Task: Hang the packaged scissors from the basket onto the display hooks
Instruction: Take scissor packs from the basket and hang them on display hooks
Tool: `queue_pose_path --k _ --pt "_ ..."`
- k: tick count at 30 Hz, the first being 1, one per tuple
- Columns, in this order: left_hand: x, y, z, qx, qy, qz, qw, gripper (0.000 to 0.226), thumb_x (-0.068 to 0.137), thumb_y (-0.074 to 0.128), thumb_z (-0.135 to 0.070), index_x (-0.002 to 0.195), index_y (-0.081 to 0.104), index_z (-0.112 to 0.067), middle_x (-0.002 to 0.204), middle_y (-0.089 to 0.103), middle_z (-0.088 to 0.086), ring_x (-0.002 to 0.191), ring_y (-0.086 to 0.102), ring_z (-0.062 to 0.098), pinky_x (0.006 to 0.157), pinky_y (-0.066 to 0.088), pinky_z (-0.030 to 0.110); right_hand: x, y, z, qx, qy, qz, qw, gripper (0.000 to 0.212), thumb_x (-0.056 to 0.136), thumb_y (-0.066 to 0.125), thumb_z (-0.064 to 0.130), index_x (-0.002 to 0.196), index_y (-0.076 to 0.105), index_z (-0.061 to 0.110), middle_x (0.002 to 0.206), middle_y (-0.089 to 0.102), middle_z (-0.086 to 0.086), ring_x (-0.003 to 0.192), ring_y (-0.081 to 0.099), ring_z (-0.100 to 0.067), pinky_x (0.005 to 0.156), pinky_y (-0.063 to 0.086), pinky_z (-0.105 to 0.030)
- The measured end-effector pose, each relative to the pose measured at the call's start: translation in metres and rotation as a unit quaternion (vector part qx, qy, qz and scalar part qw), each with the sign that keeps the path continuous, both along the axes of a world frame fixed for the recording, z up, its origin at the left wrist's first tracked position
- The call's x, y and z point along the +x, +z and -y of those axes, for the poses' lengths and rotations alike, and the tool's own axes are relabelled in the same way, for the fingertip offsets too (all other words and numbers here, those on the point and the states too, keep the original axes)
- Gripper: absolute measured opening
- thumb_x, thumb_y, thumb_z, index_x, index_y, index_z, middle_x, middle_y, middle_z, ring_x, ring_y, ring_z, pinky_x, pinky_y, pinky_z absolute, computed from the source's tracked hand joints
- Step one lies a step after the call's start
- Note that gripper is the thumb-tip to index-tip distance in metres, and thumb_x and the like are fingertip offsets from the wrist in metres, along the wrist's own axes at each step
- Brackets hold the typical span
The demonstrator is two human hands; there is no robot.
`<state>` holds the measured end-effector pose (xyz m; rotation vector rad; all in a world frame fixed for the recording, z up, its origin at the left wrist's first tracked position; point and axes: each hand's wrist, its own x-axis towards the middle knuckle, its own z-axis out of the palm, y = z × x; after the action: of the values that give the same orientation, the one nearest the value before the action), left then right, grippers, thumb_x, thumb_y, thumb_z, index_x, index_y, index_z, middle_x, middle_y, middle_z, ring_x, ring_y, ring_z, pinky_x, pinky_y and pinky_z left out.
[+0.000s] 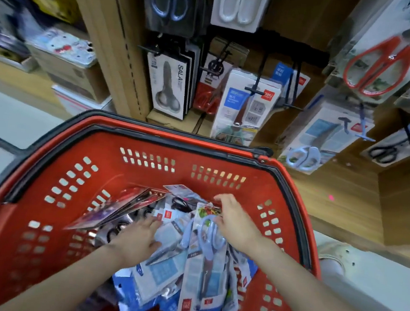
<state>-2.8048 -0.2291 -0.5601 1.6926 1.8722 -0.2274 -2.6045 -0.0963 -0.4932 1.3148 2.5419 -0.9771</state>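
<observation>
Both hands inside red basket (46, 214). Right hand (236, 222): fingers curled over top edge of blue-handled scissors pack (205, 270), thumb on its face. Pack lies on pile of packs (160, 273). Left hand (138, 237): fingers straight, slightly apart, resting flat on pile. Display hooks (260, 67) beyond basket, packs hanging.

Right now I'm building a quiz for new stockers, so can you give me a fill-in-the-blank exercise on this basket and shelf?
The basket holding the packs is ____ with a black rim.
The right hand grips a scissors pack whose handles are light ____.
The left hand lies flat on the other packs, holding ____.
The SALA pack hangs to the ____ of the red-handled scissors.
Missing words: red; blue; nothing; left.
</observation>
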Motion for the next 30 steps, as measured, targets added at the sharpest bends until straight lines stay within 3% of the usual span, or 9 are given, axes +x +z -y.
queue_pose_path --k 5,9,14,17,20,23,26,28,30 --pt "0.011 -0.008 0.003 -0.004 0.019 0.003 1.0 0.065 0.097 0.042 -0.035 0.152 0.01 -0.019 0.151 0.032 0.004 0.138 0.026 0.023 0.11 0.022 0.036 -0.008 -0.058 -0.004 -0.115 -0.079 0.049 0.989 0.073 0.085 0.07 0.02 0.144 0.027 0.011 0.148 0.034 -0.009 0.134 0.038 -0.026 0.108 0.034 -0.034" --pt "0.013 -0.01 0.004 0.052 0.105 0.049 0.992 0.05 0.095 0.051 -0.033 0.141 0.035 -0.02 0.14 0.043 -0.001 0.13 0.031 0.018 0.106 0.022 0.029 -0.009 -0.078 -0.004 -0.117 -0.085 0.071 0.987 0.095 0.077 0.078 0.018 0.15 0.017 0.013 0.155 0.026 -0.006 0.141 0.029 -0.025 0.115 0.025 -0.034" --pt "0.015 -0.007 0.0 -0.009 0.215 0.123 0.969 0.029 0.09 0.061 -0.035 0.107 0.044 -0.019 0.113 0.058 0.002 0.102 0.055 0.021 0.078 0.041 0.03 -0.015 -0.084 -0.008 0.012 -0.02 0.139 0.99 0.084 0.068 0.083 0.034 0.136 0.038 0.012 0.131 0.041 -0.006 0.125 0.038 -0.023 0.107 0.032 -0.031" --pt "0.015 -0.011 0.0 -0.073 0.198 0.164 0.964 0.037 0.094 0.056 -0.035 0.123 0.044 -0.017 0.121 0.06 0.006 0.105 0.059 0.025 0.082 0.047 0.031 -0.016 -0.072 -0.016 0.028 0.018 0.173 0.984 0.081 0.062 0.084 0.043 0.125 0.043 0.013 0.122 0.042 -0.005 0.117 0.04 -0.021 0.1 0.036 -0.031" --pt "0.021 -0.009 0.003 -0.127 0.162 0.191 0.96 0.054 0.098 0.05 -0.031 0.145 0.03 -0.015 0.144 0.045 0.009 0.12 0.052 0.026 0.093 0.042 0.029 -0.014 -0.049 -0.019 -0.002 0.047 0.174 0.984 0.075 0.061 0.085 0.043 0.118 0.045 0.014 0.118 0.05 -0.003 0.112 0.047 -0.021 0.087 0.04 -0.031" --pt "0.021 0.004 0.0 -0.129 0.158 0.188 0.961 0.059 0.099 0.047 -0.028 0.15 0.021 -0.015 0.152 0.033 0.009 0.128 0.046 0.025 0.098 0.037 0.028 -0.011 -0.025 -0.019 0.02 0.098 0.177 0.979 0.065 0.066 0.08 0.044 0.118 0.049 0.021 0.113 0.061 -0.003 0.106 0.056 -0.023 0.075 0.04 -0.031" --pt "0.015 0.021 -0.005 -0.122 0.201 0.229 0.944 0.047 0.096 0.05 -0.017 0.141 0.037 -0.015 0.138 0.049 0.009 0.116 0.054 0.024 0.09 0.041 0.028 -0.007 0.005 -0.014 0.066 0.137 0.17 0.974 0.06 0.07 0.075 0.051 0.121 0.055 0.028 0.116 0.064 0.003 0.108 0.058 -0.022 0.079 0.044 -0.032" --pt "0.01 0.032 -0.004 -0.117 0.252 0.282 0.918 0.027 0.092 0.051 -0.006 0.116 0.05 -0.018 0.115 0.058 0.007 0.092 0.056 0.016 0.078 0.043 0.026 -0.004 0.029 -0.01 0.103 0.152 0.155 0.971 0.054 0.074 0.071 0.051 0.12 0.057 0.026 0.116 0.064 0.005 0.108 0.059 -0.022 0.082 0.046 -0.033" --pt "0.004 0.043 0.001 -0.111 0.283 0.316 0.899 0.025 0.092 0.049 0.001 0.1 0.046 -0.022 0.099 0.052 0.0 0.08 0.048 0.004 0.067 0.038 0.018 0.0 0.055 -0.007 0.147 0.157 0.125 0.968 0.045 0.078 0.066 0.049 0.114 0.057 0.024 0.112 0.065 0.006 0.106 0.06 -0.021 0.08 0.045 -0.032"
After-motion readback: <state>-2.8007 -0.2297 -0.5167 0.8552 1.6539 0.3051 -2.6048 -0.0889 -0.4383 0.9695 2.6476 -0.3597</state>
